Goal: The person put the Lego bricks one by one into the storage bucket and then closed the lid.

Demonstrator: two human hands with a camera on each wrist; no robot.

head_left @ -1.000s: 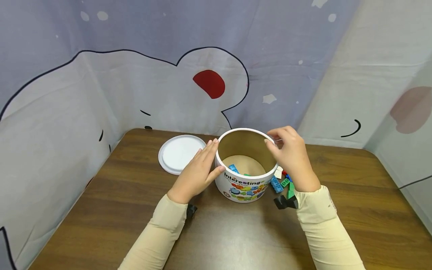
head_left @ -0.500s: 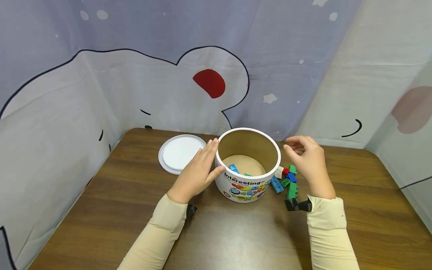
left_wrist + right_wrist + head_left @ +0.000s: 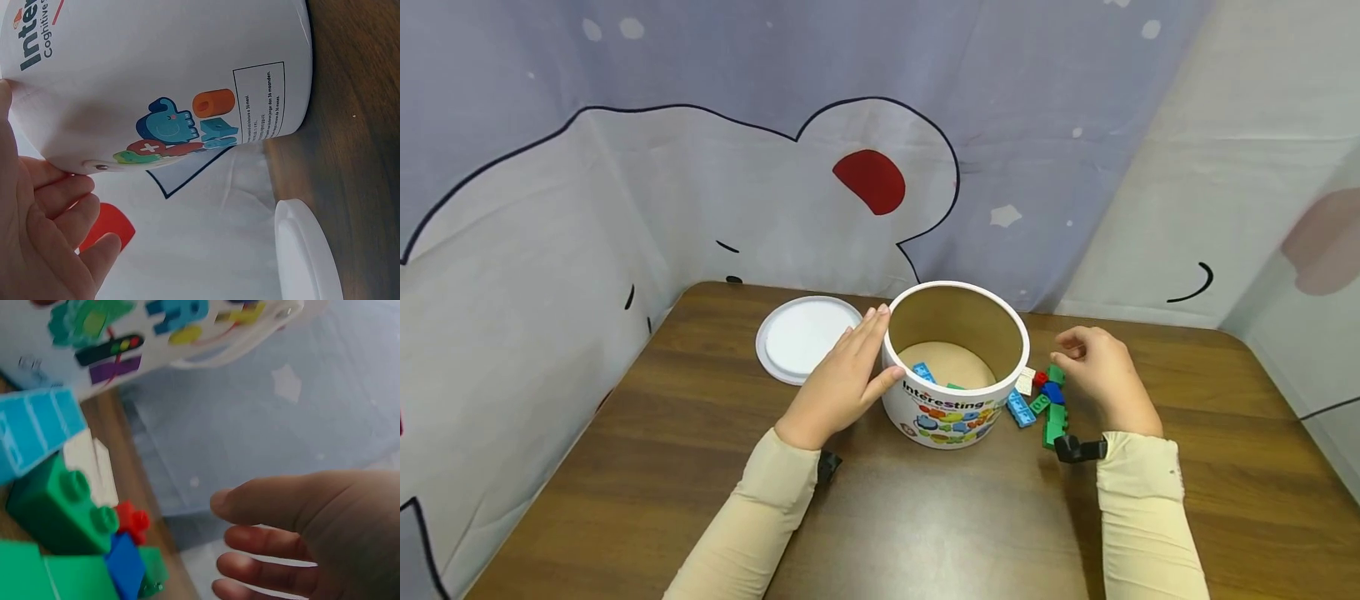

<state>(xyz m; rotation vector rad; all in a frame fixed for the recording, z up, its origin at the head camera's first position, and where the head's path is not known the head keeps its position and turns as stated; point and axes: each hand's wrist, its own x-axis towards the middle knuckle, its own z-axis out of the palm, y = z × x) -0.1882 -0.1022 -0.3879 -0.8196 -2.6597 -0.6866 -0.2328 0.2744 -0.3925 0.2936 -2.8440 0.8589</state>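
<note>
A white round bucket (image 3: pixel 951 417) with printed toy pictures stands on the table, its top uncovered. Inside it lie a light blue toy brick (image 3: pixel 923 372) and a bit of green. My left hand (image 3: pixel 841 379) rests against the bucket's left side, fingers straight along the rim, thumb at the front. Nothing is between the loosely bent fingers of my right hand (image 3: pixel 1105 375), which hovers beside a small pile of bricks right of the bucket. That pile has green bricks (image 3: pixel 1055 421), a dark blue brick (image 3: pixel 1052 392), a light blue brick (image 3: pixel 1021 408), a red piece (image 3: pixel 132 522) and a cream piece (image 3: pixel 90 465).
A white round lid (image 3: pixel 805 337) lies on the wooden table (image 3: pixel 925 525), left of the bucket and behind my left hand. A cartoon-printed cloth (image 3: pixel 737 192) hangs along the table's back and sides. The bucket's white handle (image 3: pixel 250 337) hangs at its right side.
My right hand has moved from the bucket's right rim to the right and down towards the brick pile, uncovering several bricks. The left hand stays on the bucket.
</note>
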